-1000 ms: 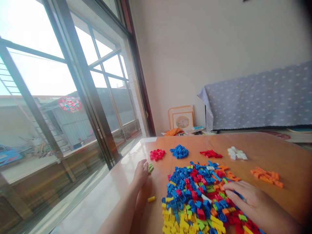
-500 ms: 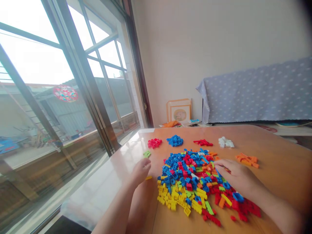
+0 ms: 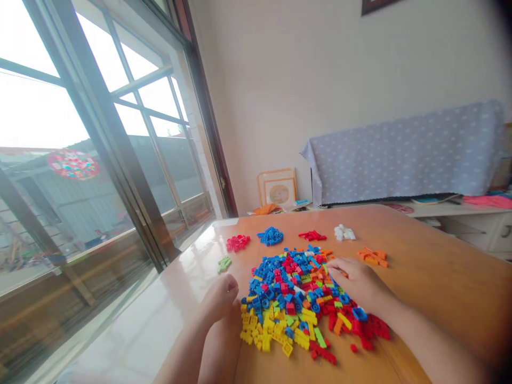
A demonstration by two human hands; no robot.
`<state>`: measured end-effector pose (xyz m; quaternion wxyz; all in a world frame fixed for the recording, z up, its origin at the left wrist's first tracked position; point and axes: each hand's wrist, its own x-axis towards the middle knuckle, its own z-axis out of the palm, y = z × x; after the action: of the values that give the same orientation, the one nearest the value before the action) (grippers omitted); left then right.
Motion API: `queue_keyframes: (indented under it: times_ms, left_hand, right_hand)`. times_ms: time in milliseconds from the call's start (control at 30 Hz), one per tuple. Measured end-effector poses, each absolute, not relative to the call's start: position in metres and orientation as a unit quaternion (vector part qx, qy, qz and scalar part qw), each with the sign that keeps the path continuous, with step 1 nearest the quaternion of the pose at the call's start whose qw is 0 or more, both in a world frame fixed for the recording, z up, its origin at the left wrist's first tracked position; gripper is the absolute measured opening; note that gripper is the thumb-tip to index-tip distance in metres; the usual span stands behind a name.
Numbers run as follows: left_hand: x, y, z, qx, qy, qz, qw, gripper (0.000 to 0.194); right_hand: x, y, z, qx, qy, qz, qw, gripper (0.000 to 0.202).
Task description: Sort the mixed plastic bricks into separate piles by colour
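While the right hand (image 3: pixel 347 274) overhangs the brick heap (image 3: pixel 290 308), the left hand (image 3: pixel 220 296) curls nearer the table's (image 3: pixel 424 266) left edge; either's grip, I can't tell.

A brick heap (image 3: pixel 286 290) is lying on the counter (image 3: pixel 420 266). Four piles (image 3: pixel 270 236) are forming a row behind it; a fifth pile (image 3: pixel 224 264) is sitting back-left, a sixth pile (image 3: pixel 373 257) back-right. A window (image 3: pixel 170 170) is running along the counter's left.
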<state>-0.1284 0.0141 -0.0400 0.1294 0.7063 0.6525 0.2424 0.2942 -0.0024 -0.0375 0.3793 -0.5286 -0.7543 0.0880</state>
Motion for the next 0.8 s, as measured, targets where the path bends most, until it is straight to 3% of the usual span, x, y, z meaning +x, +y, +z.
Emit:
queue_keyframes:
  times_ms: [400,567,800]
  left_hand:
    - [-0.078,0.044,-0.017,0.640,0.622,0.394,0.222,0.028]
    - [-0.107,0.044,-0.028,0.580,0.668,0.430,0.180,0.039]
    - [-0.135,0.043,-0.040,0.592,0.708,0.368,0.115,0.029]
  right_hand:
    - [0.315,0.012,-0.049,-0.572,-0.683,0.097,0.443,0.034]
    - [0.315,0.013,-0.053,-0.585,-0.691,0.092,0.415,0.033]
    - [0.313,0.011,-0.051,-0.577,-0.697,0.067,0.420,0.031]
